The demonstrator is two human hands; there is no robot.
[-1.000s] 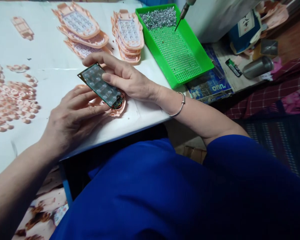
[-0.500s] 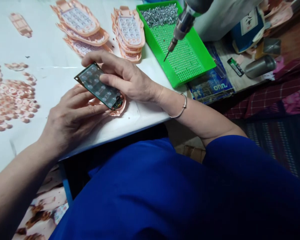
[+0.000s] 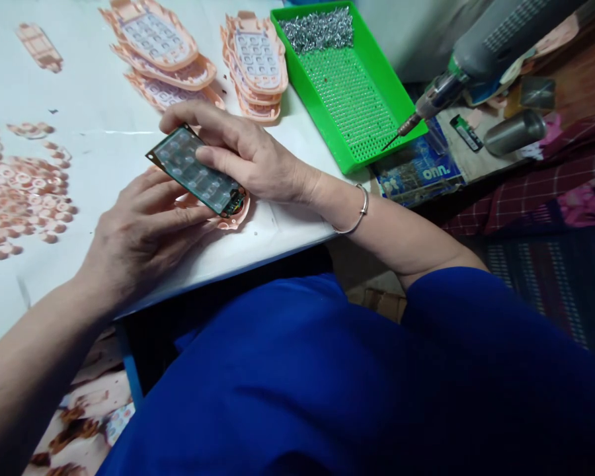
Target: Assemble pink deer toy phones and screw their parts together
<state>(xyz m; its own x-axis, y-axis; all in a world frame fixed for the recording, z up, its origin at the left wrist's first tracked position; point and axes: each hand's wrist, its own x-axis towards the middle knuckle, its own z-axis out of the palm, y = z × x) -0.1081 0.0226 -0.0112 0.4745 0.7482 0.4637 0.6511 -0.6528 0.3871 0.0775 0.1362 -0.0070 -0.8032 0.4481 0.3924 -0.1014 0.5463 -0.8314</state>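
Note:
A dark circuit board (image 3: 193, 168) with rows of round pads lies tilted between my hands. My right hand (image 3: 242, 149) grips its upper edge, thumb on the face and fingers behind. Below the board, my left hand (image 3: 143, 228) is closed around a pink plastic shell (image 3: 235, 220); most of that shell is hidden by the board and fingers. Small coloured wires show at the board's lower right end. Behind my hands stand two stacks of pink shells with keypad grids, a left stack (image 3: 156, 39) and a right stack (image 3: 258, 59).
A green tray (image 3: 317, 119) holds silver screws at its far end. An electric screwdriver (image 3: 446, 86) hangs over the tray's right side. Small pink parts (image 3: 30, 192) are heaped at the left, with a flat pink piece (image 3: 39, 47) beyond. A metal cylinder (image 3: 515, 132) lies at the right.
The hanging screwdriver has swung to the right, from over the tray's middle to its right edge. My hands and the board have hardly moved.

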